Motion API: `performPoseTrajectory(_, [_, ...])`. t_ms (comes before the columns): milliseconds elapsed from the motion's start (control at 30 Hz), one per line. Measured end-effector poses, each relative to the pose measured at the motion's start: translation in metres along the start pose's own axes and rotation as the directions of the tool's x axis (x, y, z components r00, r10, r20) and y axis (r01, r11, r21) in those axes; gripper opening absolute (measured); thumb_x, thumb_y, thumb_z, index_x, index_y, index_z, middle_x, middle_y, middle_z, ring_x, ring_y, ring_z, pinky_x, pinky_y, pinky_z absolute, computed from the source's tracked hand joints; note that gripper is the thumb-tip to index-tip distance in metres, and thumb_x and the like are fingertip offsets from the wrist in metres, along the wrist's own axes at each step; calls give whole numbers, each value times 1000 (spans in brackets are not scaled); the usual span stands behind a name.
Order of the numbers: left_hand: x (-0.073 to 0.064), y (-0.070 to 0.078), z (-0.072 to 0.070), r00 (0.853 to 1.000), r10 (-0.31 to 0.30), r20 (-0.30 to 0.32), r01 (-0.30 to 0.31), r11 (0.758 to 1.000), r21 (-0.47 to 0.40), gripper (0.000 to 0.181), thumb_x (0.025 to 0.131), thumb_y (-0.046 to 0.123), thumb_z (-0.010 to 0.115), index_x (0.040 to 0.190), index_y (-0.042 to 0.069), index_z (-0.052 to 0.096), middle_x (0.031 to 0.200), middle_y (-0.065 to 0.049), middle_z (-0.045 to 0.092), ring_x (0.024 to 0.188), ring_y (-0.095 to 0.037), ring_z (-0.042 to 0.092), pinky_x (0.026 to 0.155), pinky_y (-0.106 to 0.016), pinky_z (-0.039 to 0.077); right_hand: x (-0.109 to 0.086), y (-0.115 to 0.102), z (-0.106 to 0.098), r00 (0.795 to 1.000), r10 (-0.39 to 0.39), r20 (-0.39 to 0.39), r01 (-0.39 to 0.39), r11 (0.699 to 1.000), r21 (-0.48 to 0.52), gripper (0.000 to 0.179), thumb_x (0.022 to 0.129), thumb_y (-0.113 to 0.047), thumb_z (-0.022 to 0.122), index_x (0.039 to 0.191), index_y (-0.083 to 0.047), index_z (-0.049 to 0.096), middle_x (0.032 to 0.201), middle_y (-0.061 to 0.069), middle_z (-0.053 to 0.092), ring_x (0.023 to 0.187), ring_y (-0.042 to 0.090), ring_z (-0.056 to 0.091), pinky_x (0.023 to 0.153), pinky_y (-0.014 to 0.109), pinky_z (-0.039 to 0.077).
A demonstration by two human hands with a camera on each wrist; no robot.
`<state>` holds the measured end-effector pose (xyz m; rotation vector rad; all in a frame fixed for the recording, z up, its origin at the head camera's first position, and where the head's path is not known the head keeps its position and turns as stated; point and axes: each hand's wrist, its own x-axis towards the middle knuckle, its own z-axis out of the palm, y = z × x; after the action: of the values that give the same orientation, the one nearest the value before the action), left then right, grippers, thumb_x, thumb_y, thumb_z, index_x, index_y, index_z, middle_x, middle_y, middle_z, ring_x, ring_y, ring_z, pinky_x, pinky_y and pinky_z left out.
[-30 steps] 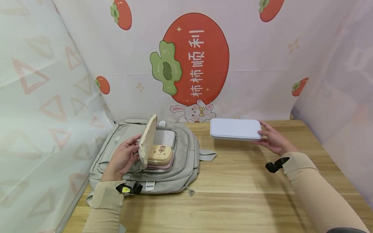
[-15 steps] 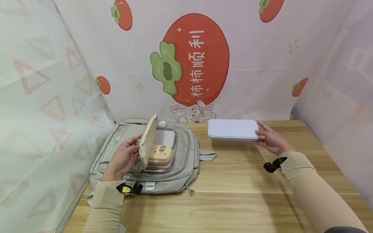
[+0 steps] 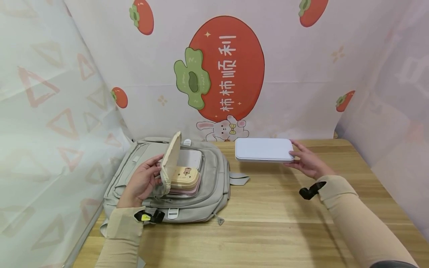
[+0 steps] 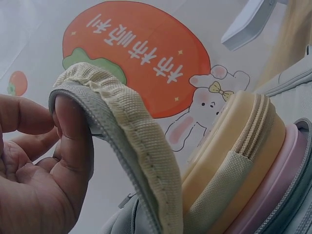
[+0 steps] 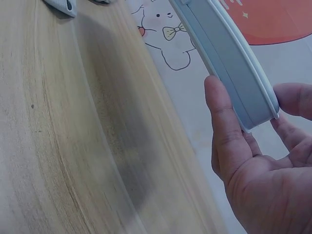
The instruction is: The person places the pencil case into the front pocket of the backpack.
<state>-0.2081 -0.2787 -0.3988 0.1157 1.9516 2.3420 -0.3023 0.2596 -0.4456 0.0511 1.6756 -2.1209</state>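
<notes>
A grey backpack (image 3: pixel 211 201) lies on the table at left with its front pocket unzipped. My left hand (image 3: pixel 142 180) pinches the edge of the pocket flap (image 3: pixel 171 160) and holds it raised; the left wrist view shows fingers curled over its zipped rim (image 4: pixel 131 112). Inside the pocket sit a yellow zipped pouch (image 3: pixel 185 176) with a bear picture, a pink case (image 3: pixel 189 191) beneath it and a whitish flat case (image 3: pixel 190 159) behind. My right hand (image 3: pixel 310 160) grips the right end of a pale, flat rectangular case (image 3: pixel 264 149), held above the table, right of the backpack.
The wooden table (image 3: pixel 254 223) runs up to a printed backdrop (image 3: pixel 288 96) behind and cloth walls at both sides. A grey strap (image 3: pixel 239 178) sticks out from the backpack's right side, and a triangular zipper pull (image 3: pixel 220 221) hangs at its front.
My right hand has carried the pale case a little to the left, closer to the backpack. The left hand keeps the flap raised in the same place.
</notes>
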Motion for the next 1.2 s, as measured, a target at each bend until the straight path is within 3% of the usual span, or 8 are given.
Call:
performPoseTrajectory(267, [-1, -2, -2, 1000, 14, 12, -14, 999, -29, 38, 107, -1, 45, 143, 6, 54, 100, -1, 58, 83, -8, 62, 63, -22, 53, 3, 4, 6, 1000, 0, 5, 0, 1000, -26, 71, 113, -10, 39, 167, -26, -4, 160, 27, 0, 104, 21, 59, 101, 39, 51])
performPoseTrajectory(500, [-1, -3, -4, 1000, 12, 15, -11, 1000, -23, 36, 108, -1, 45, 138, 15, 58, 101, -1, 59, 83, -8, 62, 63, -21, 53, 3, 4, 14, 1000, 3, 6, -3, 1000, -27, 72, 112, -10, 40, 168, -28, -2, 160, 28, -1, 105, 23, 57, 104, 41, 50])
performPoseTrajectory(800, [-1, -2, -4, 1000, 18, 3, -18, 1000, -21, 46, 107, -2, 45, 153, -5, 40, 100, -2, 57, 82, -8, 61, 62, -21, 52, 4, 7, 15, 1000, -3, 2, 3, 1000, -19, 71, 112, -8, 39, 168, -26, -1, 157, 26, 4, 103, 22, 59, 101, 39, 52])
performPoseTrajectory(1033, [-2, -3, -4, 1000, 14, -7, -14, 1000, -18, 42, 108, -2, 45, 150, 1, 47, 100, -2, 57, 83, -8, 62, 64, -22, 53, 6, 7, 21, 1000, 3, 13, -4, 1000, 4, 72, 112, -7, 40, 168, -25, -1, 156, 24, 3, 102, 22, 58, 100, 38, 52])
performPoseTrajectory(1200, [-1, -2, -3, 1000, 1, -10, -1, 1000, -1, 49, 108, -2, 44, 155, -7, 35, 101, -1, 56, 84, -8, 61, 66, -23, 54, 8, 8, 26, 1000, 7, 5, -7, 1000, -6, 70, 112, -7, 39, 168, -25, 1, 155, 24, 7, 102, 22, 59, 99, 38, 53])
